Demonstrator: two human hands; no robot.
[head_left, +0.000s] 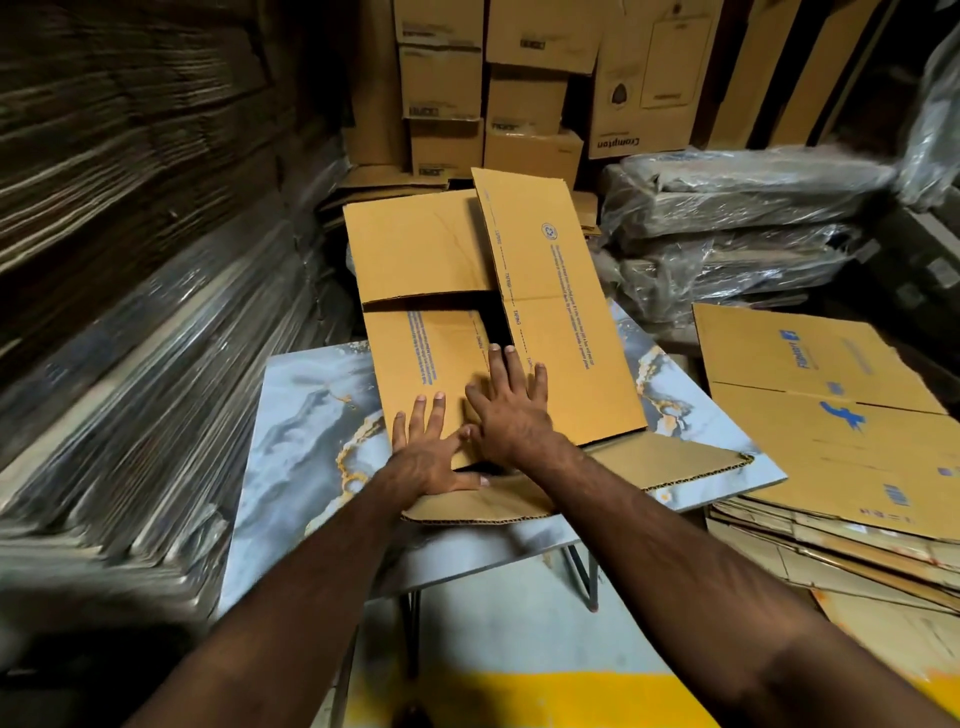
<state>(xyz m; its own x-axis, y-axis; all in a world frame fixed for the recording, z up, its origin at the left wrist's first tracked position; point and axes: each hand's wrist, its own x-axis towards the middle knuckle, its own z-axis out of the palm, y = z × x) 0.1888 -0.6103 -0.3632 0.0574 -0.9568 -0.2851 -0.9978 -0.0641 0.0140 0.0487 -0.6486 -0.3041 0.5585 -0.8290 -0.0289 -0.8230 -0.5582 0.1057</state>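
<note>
At the centre of the frame, on a marbled table (311, 415): a cardboard box (561, 312), flaps pressed down by the left hand (423, 452) and right hand (511, 415), both flat, fingers spread, gripping nothing. Probably light, stiff across panels yet bendy at creases, apt to slide on the smooth top. Best held by flap edges, palms near the folds.

left grip (428, 457) flat, right grip (511, 410) splayed

A: Any txt legible?
B: "Crompton", upside down, on the tall box (631, 104) at the back. "TAPING", repeated along the dashed line on the long carton flap (561, 312).
A: Blue small print there?
B: Too small to read. Round recycling sign above it.
</note>
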